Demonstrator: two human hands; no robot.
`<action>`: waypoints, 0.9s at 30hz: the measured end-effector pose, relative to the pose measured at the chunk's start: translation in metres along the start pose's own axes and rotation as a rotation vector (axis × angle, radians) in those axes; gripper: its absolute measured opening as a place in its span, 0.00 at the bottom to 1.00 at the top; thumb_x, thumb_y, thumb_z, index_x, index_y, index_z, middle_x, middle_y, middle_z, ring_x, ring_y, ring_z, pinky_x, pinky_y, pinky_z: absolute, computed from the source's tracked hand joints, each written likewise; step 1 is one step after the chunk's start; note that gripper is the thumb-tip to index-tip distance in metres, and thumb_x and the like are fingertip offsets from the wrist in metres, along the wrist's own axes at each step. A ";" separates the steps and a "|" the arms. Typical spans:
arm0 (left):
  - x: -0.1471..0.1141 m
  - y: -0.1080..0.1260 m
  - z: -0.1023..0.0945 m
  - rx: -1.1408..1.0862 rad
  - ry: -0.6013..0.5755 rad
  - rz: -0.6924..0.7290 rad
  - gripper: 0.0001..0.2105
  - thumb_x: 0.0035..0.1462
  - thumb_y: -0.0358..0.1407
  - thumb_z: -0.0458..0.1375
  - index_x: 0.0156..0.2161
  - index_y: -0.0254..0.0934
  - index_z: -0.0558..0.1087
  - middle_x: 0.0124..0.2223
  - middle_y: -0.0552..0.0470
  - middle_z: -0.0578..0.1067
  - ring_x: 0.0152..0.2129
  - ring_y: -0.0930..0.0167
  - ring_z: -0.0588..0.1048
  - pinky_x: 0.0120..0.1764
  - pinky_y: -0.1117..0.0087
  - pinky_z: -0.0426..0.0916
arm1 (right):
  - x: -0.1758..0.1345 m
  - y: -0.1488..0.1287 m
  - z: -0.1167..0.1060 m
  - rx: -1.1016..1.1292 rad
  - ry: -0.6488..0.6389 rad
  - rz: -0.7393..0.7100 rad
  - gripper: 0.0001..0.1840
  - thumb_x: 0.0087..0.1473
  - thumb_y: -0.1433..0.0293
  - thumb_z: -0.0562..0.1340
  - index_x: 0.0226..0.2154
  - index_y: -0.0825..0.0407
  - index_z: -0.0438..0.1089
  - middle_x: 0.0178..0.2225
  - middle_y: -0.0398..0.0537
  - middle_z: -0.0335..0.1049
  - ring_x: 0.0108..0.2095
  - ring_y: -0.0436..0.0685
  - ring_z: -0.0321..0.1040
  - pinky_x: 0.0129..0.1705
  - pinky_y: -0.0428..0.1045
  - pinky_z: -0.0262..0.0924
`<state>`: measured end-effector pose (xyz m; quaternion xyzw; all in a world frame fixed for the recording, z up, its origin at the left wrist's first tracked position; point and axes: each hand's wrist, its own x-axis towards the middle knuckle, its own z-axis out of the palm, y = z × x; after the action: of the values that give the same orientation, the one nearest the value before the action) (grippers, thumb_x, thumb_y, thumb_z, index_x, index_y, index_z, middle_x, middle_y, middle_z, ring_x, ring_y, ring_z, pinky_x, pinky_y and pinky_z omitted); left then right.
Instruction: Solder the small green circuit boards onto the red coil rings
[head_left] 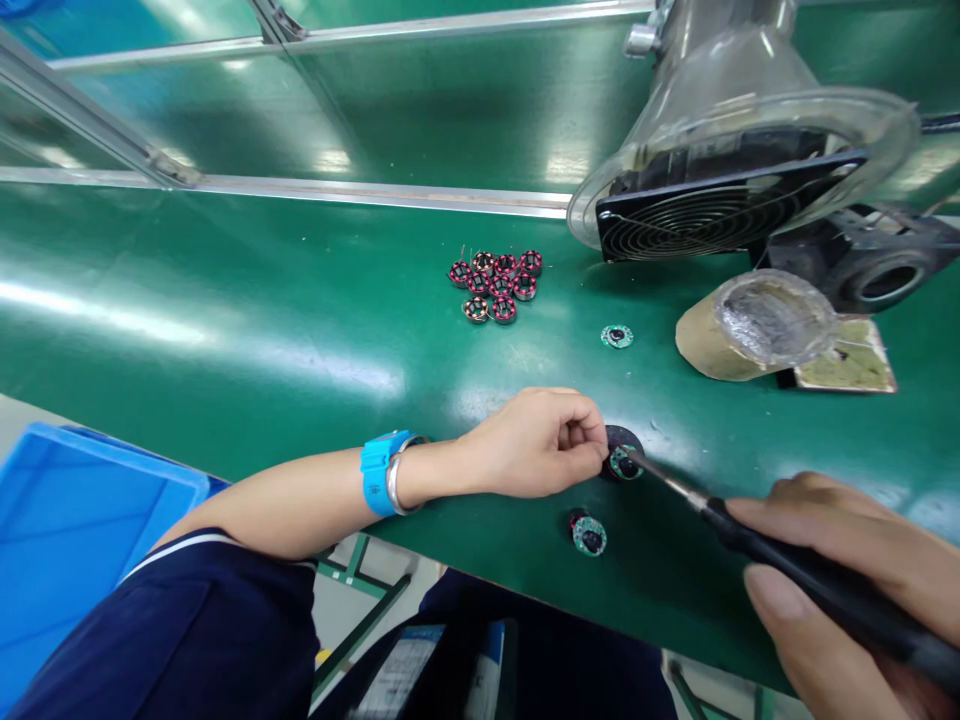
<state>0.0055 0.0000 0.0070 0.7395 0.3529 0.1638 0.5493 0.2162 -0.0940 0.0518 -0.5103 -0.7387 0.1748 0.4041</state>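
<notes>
- At the far left, a blue plastic bin point(120, 458) stands beside the green worktop point(285, 340); its inner walls and part of its floor show.
- A light-blue wristband point(379, 476) and a silver bangle point(393, 482) circle the left wrist.
- Nine small wire-wound coils point(500, 287), mostly reddish with a couple more copper-coloured, cluster on the worktop, some with thin wire ends sticking up.
- The left hand point(529, 445) has its fingers curled close together at the left edge of a dark round base point(622, 435); whether they pinch something cannot be told.
- Nearer the worktop's front edge lies a coil-and-board assembly point(589, 536), its green face up with a dark centre and a bit of red at its side.
- The round circuit board point(627, 465) is at the dark base, just beside the left fingertips: green with pale spots and a black middle.
- Farther back, a similar loose circuit board point(617, 336) lies flat.
- A black fan point(697, 220) sits at the mouth of a clear hood.
- A tan cylindrical cup point(709, 335) holds silvery-grey material.
- The right hand point(862, 545) has its fingers clamped on a black-handled soldering iron point(739, 530), its tip at the board.
</notes>
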 end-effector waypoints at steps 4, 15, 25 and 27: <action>0.000 -0.001 0.000 0.001 0.000 0.005 0.01 0.53 0.28 0.59 0.30 0.32 0.73 0.28 0.57 0.71 0.22 0.82 0.68 0.26 0.80 0.64 | 0.000 0.000 0.002 -0.031 -0.010 -0.025 0.12 0.50 0.75 0.59 0.38 0.47 0.71 0.23 0.42 0.68 0.22 0.50 0.67 0.22 0.47 0.61; -0.001 -0.002 0.000 0.020 0.007 0.004 0.02 0.52 0.28 0.58 0.31 0.33 0.74 0.29 0.57 0.72 0.22 0.81 0.69 0.27 0.79 0.65 | 0.004 -0.002 0.003 -0.030 -0.055 -0.027 0.13 0.50 0.76 0.59 0.38 0.48 0.71 0.23 0.43 0.68 0.22 0.50 0.66 0.21 0.46 0.62; 0.000 -0.001 0.000 0.012 0.015 -0.003 0.02 0.52 0.28 0.58 0.30 0.33 0.73 0.28 0.56 0.71 0.22 0.80 0.69 0.27 0.78 0.65 | -0.004 -0.002 0.003 0.027 -0.024 0.064 0.09 0.51 0.75 0.60 0.36 0.48 0.72 0.21 0.43 0.64 0.21 0.50 0.63 0.19 0.48 0.60; 0.000 0.000 0.000 0.015 0.012 -0.007 0.02 0.51 0.28 0.58 0.30 0.33 0.73 0.28 0.56 0.71 0.22 0.80 0.69 0.27 0.78 0.65 | -0.007 -0.002 0.004 0.044 0.001 0.118 0.07 0.51 0.74 0.60 0.33 0.49 0.73 0.21 0.44 0.63 0.20 0.50 0.62 0.18 0.48 0.58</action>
<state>0.0053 0.0002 0.0068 0.7415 0.3600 0.1636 0.5420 0.2133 -0.1002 0.0481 -0.5442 -0.7031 0.2142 0.4046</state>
